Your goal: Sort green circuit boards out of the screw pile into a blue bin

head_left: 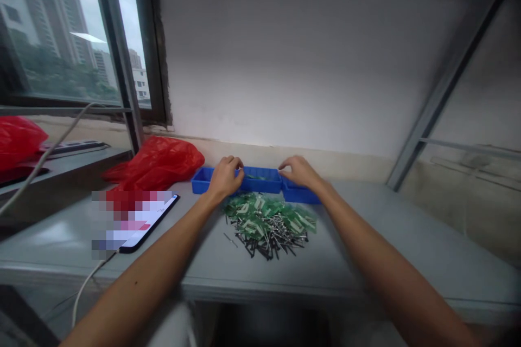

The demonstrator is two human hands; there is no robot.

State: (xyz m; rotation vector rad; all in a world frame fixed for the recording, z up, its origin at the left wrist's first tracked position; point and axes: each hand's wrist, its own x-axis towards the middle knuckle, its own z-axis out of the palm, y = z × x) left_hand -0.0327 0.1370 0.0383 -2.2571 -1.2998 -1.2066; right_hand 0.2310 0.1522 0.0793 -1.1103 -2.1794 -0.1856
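Low blue plastic bins (260, 183) stand in a row near the wall. My left hand (226, 176) is over the left part of the row, fingers curled toward the thumb. Above the right blue bin (300, 195) is my right hand (300, 169), its thumb and fingertips drawn close together in a pinch. Anything between the fingers of either hand is too small to make out. In front of the bins lies a pile of dark-headed metal screws (271, 238) mixed with small green-and-clear plastic packets (258, 214). Some green pieces are inside the middle bin.
A red plastic bag (163, 160) lies left of the bins. A lit phone (148, 225) with a white cable (87, 282) rests at the table's left. Another red bag (20, 141) sits on the side shelf. Metal posts (431, 97) and a wall bound the table (407, 227).
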